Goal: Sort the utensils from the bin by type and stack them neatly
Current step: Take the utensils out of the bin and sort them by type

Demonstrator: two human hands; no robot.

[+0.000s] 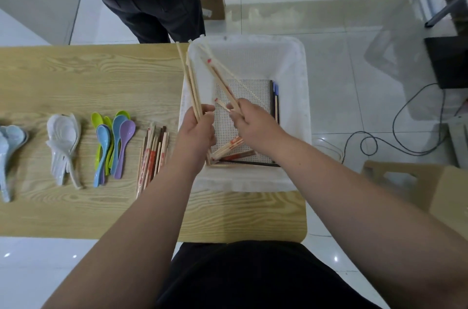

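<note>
- While the left hand (196,131) grips a pale bundle (190,80) of chopsticks, tips up over the left rim of the bin (301,95), the right hand (249,122) pinches a few splayed sticks (220,75) above the bin floor.
- Square those sticks parallel before passing them across; crossed, they would likely slip.
- Loose chopsticks (228,149) and dark chopsticks (274,101) remain inside.
- Lay the bundle along the sorted pile (152,154) on the surface (88,75).
</note>
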